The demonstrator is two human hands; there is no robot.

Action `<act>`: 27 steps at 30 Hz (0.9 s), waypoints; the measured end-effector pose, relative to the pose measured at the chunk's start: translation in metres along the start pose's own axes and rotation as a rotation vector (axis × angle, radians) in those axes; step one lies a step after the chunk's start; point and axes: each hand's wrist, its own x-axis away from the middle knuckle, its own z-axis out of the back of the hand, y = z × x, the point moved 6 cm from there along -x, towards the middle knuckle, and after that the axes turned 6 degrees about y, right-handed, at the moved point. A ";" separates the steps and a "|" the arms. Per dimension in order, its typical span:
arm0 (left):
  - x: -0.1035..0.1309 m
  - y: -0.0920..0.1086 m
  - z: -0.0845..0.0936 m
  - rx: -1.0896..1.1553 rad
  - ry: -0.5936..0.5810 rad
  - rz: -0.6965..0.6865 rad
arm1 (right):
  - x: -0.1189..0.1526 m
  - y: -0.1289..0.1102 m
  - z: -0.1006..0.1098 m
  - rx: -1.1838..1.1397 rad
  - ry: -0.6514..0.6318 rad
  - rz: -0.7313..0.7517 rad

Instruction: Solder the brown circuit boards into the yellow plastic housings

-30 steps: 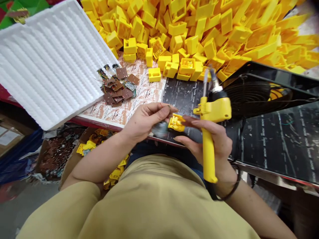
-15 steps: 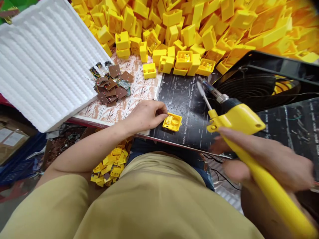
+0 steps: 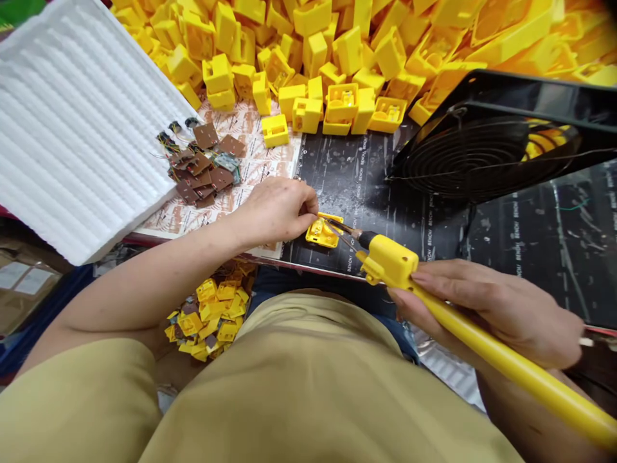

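Note:
A small open yellow plastic casing lies on the black bench mat, its inside facing up. At its upper left edge, my left hand has thumb and forefinger pinched together; whatever is between the fingertips is too small to make out. My right hand is wrapped round the handle of a yellow soldering iron, which has a thin feed tube beside its tip. The iron points left, and its tip reaches over the casing close to my left fingertips. Whether the tip touches anything is hard to see.
Yellow casings are heaped along the back. Brown circuit boards with wires lie left, by a white foam sheet. A black fan stands at the right. Below the bench's front edge sit more yellow parts.
My right hand has brought the soldering iron left and down, from above the mat to the casing. My left hand keeps its pinch by the casing. The whole view has shifted slightly.

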 end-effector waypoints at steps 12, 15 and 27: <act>-0.006 0.005 0.002 -0.112 -0.028 -0.012 | -0.017 -0.016 0.007 0.056 -0.062 0.220; -0.007 0.008 0.003 -0.132 -0.046 -0.027 | -0.008 -0.002 0.012 0.089 -0.070 0.082; -0.007 0.008 0.005 -0.195 -0.091 -0.017 | -0.019 -0.011 -0.001 -0.011 -0.084 0.089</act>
